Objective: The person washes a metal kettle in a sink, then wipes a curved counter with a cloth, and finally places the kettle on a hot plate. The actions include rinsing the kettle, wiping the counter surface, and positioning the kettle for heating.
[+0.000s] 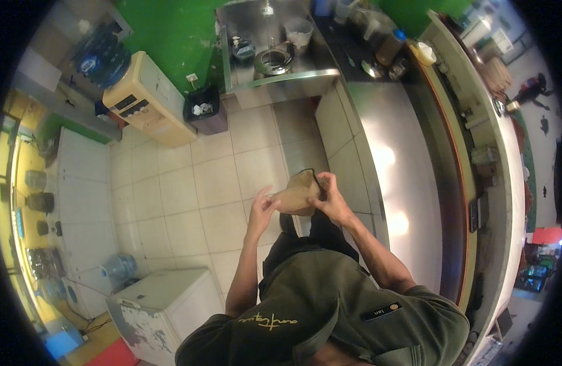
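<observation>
A tan piece of cloth [297,194] with a dark rim, pouch-like in shape, is held up before my body, over the tiled floor. My left hand [262,208] pinches its left end between thumb and fingers. On the other side my right hand [330,197] grips it near the dark rim, thumb on the near side. The inside of the cloth does not show, and its exact kind cannot be told.
Ahead stands a steel sink [281,78] with a metal pot [272,62] and a soap bottle [243,49]. A steel counter [400,183] runs along my right. Left of the sink are a bin [207,114] and a water dispenser [148,100]; a white chest freezer [171,293] is near left.
</observation>
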Demonstrator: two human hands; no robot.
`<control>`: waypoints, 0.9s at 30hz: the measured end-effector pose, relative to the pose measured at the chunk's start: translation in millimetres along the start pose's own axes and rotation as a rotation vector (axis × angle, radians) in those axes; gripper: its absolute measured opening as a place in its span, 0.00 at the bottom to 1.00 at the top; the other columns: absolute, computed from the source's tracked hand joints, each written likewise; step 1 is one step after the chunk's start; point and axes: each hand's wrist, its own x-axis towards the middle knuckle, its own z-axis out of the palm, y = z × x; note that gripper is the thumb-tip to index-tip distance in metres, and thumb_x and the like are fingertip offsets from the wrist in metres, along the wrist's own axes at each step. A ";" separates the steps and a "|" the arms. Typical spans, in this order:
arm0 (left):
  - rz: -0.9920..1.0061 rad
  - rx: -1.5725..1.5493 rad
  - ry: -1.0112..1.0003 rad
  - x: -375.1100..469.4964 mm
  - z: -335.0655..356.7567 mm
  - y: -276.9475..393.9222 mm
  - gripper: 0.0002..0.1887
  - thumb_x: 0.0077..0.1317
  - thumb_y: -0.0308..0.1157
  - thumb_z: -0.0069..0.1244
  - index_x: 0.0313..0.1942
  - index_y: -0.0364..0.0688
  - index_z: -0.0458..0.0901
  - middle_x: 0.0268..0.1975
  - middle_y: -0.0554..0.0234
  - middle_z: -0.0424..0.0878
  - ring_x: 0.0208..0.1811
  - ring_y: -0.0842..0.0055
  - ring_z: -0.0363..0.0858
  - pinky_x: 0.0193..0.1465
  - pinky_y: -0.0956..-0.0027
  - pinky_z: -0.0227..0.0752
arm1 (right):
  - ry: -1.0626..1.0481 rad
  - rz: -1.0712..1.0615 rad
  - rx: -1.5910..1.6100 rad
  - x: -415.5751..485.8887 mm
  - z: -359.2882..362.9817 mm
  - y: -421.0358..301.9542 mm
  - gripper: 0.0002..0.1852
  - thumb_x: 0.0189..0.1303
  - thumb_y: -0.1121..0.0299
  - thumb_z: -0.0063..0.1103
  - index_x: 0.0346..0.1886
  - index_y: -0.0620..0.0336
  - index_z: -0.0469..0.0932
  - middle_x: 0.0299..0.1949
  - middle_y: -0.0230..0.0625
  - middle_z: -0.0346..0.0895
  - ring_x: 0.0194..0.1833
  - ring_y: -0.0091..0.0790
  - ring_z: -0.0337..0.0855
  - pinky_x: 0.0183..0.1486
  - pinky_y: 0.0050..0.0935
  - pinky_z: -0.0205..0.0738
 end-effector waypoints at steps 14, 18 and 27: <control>0.403 0.130 -0.109 -11.9 -13.4 77.5 0.23 0.70 0.36 0.67 0.59 0.35 0.82 0.64 0.55 0.78 0.63 0.72 0.79 0.66 0.66 0.75 | -0.163 -0.174 0.028 9.3 -35.8 -51.4 0.18 0.61 0.67 0.77 0.52 0.57 0.81 0.67 0.40 0.73 0.70 0.43 0.73 0.68 0.45 0.73; 0.146 0.029 -0.120 -3.6 -3.8 98.5 0.21 0.75 0.37 0.62 0.60 0.32 0.80 0.59 0.55 0.85 0.59 0.74 0.82 0.64 0.66 0.76 | -0.215 -0.144 0.022 17.2 -14.6 -67.8 0.20 0.69 0.61 0.73 0.58 0.57 0.79 0.62 0.36 0.76 0.62 0.32 0.76 0.63 0.35 0.76; 0.134 0.027 -0.033 -12.5 8.2 78.5 0.20 0.79 0.38 0.58 0.61 0.33 0.80 0.54 0.56 0.88 0.57 0.73 0.85 0.63 0.66 0.77 | -0.186 0.045 0.069 1.4 0.6 -53.8 0.20 0.72 0.59 0.70 0.60 0.58 0.79 0.47 0.34 0.84 0.52 0.29 0.82 0.58 0.34 0.78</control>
